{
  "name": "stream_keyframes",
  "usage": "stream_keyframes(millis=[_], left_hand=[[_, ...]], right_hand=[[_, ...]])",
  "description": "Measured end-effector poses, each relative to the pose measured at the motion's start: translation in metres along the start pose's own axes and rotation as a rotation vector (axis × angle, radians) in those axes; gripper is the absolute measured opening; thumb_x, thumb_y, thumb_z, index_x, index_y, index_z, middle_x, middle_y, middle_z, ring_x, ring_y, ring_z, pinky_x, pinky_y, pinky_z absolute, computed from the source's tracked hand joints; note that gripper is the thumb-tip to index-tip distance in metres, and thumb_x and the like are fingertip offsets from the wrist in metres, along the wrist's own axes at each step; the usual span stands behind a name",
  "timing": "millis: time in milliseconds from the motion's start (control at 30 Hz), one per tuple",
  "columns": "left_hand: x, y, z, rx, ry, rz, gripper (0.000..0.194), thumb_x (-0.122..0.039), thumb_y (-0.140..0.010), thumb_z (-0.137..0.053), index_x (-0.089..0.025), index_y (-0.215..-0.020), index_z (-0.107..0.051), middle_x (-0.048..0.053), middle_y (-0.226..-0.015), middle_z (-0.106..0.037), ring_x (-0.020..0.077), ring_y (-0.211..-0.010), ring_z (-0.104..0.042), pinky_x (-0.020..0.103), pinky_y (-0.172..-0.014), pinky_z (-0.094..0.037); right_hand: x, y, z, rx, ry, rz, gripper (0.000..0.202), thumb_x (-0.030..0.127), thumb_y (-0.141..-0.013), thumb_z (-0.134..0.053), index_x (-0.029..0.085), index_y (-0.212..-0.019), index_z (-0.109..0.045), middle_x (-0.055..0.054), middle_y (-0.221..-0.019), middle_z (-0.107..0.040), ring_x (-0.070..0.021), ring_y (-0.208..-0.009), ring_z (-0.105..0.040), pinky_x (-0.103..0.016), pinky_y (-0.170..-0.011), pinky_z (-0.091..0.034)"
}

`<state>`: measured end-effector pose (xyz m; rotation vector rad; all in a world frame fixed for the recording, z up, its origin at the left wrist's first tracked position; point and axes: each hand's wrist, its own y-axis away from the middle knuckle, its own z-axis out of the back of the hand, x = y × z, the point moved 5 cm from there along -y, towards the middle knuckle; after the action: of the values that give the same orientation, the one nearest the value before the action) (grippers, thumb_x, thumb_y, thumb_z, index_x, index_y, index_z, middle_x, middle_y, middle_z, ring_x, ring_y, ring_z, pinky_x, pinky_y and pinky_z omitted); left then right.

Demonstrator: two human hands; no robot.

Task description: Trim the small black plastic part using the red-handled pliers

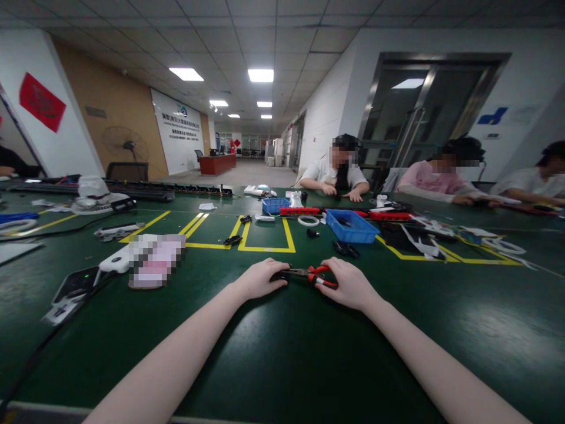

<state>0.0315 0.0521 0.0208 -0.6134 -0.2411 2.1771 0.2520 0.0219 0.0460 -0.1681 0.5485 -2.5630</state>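
My right hand (346, 282) is closed round the red and black handles of a pair of pliers (316, 274), whose metal jaws point left. The jaws reach a small black part (281, 275) that my left hand (263, 278) pinches between thumb and fingers. What exactly the part is cannot be made out, and the fingers hide some of it. Both hands are just above the green table (291, 353), close together near its middle.
Beyond my hands are a blue tray (352, 226), black parts (346, 249), a smaller blue tray (276, 205) and a white cable coil (308, 221). Left lie a phone (156, 262) and a black device (76, 285) with a cable. Several people sit across the table.
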Motion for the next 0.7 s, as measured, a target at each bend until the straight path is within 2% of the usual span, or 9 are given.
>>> stream_keyframes(millis=[300,700], left_hand=[[0.0036,-0.0003,-0.0022,0.017,-0.007,-0.003,0.045,-0.027,-0.088,-0.062,-0.022,-0.132,-0.054,0.007,-0.131,-0.060,0.0225,-0.118,-0.056,0.037,-0.102,-0.046],[0.0007,-0.0002,-0.0014,0.009,-0.019,-0.005,0.045,-0.027,-0.088,-0.061,-0.021,-0.132,-0.053,0.007,-0.128,-0.061,0.0223,-0.115,-0.058,0.036,-0.101,-0.047]], right_hand=[[0.0040,0.0000,-0.0012,-0.036,0.081,0.001,0.047,0.058,-0.077,-0.064,0.020,-0.105,-0.060,-0.008,-0.102,-0.063,-0.0241,-0.085,-0.062,-0.035,-0.071,-0.044],[0.0072,-0.0006,0.0033,-0.112,0.047,0.056,0.035,0.046,-0.079,-0.062,0.019,-0.100,-0.062,-0.010,-0.100,-0.069,-0.0257,-0.089,-0.062,-0.043,-0.089,-0.037]])
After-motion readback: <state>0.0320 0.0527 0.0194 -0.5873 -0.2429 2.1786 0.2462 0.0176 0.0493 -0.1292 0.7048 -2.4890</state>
